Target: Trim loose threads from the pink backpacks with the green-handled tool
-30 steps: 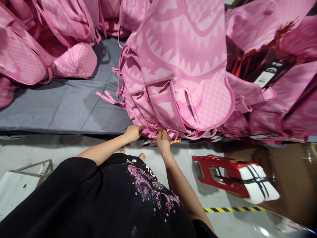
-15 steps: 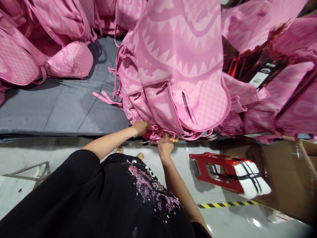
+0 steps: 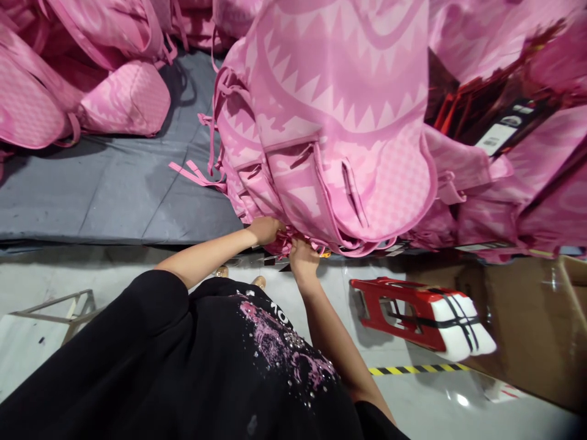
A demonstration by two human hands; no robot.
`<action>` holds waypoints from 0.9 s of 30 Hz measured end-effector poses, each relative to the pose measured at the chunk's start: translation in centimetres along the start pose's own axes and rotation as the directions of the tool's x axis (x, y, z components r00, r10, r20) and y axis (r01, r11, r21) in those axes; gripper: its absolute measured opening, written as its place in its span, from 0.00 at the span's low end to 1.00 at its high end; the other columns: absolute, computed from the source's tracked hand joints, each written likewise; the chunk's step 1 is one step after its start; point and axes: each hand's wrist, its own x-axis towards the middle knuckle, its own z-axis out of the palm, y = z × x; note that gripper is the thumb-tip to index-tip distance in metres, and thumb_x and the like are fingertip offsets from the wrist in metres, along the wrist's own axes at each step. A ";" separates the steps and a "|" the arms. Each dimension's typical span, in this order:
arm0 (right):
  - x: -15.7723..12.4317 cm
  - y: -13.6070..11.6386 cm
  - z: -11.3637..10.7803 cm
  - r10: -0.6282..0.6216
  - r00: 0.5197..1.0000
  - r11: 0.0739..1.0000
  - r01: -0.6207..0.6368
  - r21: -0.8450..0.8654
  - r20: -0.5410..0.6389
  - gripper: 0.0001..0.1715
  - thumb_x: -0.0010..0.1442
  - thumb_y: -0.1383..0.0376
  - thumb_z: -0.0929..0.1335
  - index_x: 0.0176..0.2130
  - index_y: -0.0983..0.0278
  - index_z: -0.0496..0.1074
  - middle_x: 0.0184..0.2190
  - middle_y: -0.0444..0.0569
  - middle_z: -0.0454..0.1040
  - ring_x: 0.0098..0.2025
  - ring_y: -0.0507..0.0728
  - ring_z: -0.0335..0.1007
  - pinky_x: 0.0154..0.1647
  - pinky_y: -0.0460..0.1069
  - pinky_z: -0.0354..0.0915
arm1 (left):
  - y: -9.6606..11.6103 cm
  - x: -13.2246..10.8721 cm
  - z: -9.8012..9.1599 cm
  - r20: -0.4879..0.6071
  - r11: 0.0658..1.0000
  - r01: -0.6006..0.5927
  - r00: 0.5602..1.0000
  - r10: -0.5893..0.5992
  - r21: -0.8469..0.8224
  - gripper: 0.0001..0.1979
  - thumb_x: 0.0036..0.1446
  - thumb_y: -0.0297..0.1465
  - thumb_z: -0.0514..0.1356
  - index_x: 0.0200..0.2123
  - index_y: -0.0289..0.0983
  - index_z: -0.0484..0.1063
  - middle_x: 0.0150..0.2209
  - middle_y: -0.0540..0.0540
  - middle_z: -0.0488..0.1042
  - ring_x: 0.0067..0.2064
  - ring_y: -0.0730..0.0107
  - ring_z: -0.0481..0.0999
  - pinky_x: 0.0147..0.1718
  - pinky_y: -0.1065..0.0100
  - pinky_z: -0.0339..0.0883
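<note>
A large pink backpack (image 3: 330,122) with a shark-teeth pattern lies on the grey table (image 3: 114,195), its lower end hanging over the near edge. My left hand (image 3: 265,230) is closed on the pink fabric at that lower end. My right hand (image 3: 301,258) is closed right beside it, pinching the same bunched edge of the backpack. Pink straps (image 3: 192,174) trail off the bag's left side. A small orange bit shows just right of my right hand; I cannot make out what it is.
More pink backpacks (image 3: 123,98) are piled at the back left and along the right (image 3: 527,201). A red and white stool (image 3: 422,315) lies on the floor at right, by a cardboard box (image 3: 527,318) and yellow-black floor tape (image 3: 413,369). A metal frame (image 3: 55,308) stands at left.
Both hands have shifted slightly up and closer together under the backpack's lower end. The view has tilted a little; the backpack stays where it was.
</note>
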 end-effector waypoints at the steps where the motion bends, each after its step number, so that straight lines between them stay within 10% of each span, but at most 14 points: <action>1: 0.0 -0.3 -0.2 0.027 1.000 0.999 -0.027 -0.017 0.011 0.15 0.67 0.62 0.62 0.36 0.67 0.74 0.27 0.58 0.71 0.33 0.63 0.70 0.39 0.55 0.62 | -0.2 0.0 0.1 0.004 1.000 0.002 1.000 -0.002 -0.006 0.22 0.60 0.24 0.57 0.55 0.43 0.77 0.51 0.40 0.79 0.53 0.53 0.78 0.48 0.63 0.69; 12: 0.4 -2.4 -2.5 0.189 0.912 0.955 -0.257 0.148 0.363 0.14 0.60 0.59 0.66 0.25 0.62 0.66 0.20 0.43 0.61 0.24 0.52 0.55 0.25 0.47 0.52 | -3.2 -1.3 1.3 -0.007 0.978 0.012 1.000 -0.013 -0.208 0.20 0.58 0.31 0.62 0.54 0.39 0.76 0.47 0.43 0.81 0.48 0.60 0.79 0.43 0.70 0.68; 18: 0.4 -2.7 -2.7 0.108 0.787 0.720 -0.483 0.499 0.607 0.24 0.47 0.47 0.73 0.29 0.60 0.63 0.20 0.36 0.54 0.17 0.45 0.39 0.16 0.44 0.39 | -5.9 -3.4 2.4 -0.098 0.948 -0.075 0.994 0.047 -0.309 0.31 0.52 0.22 0.61 0.61 0.37 0.65 0.41 0.48 0.80 0.40 0.68 0.78 0.38 0.73 0.68; 27: 0.2 -2.1 -1.4 -0.003 0.780 0.370 -0.581 0.725 0.626 0.24 0.42 0.55 0.80 0.31 0.63 0.68 0.22 0.38 0.65 0.17 0.42 0.43 0.14 0.41 0.38 | -6.3 -5.0 5.4 -0.369 0.934 -0.233 0.921 0.123 -0.270 0.18 0.59 0.22 0.56 0.52 0.35 0.66 0.44 0.44 0.77 0.43 0.70 0.76 0.44 0.69 0.69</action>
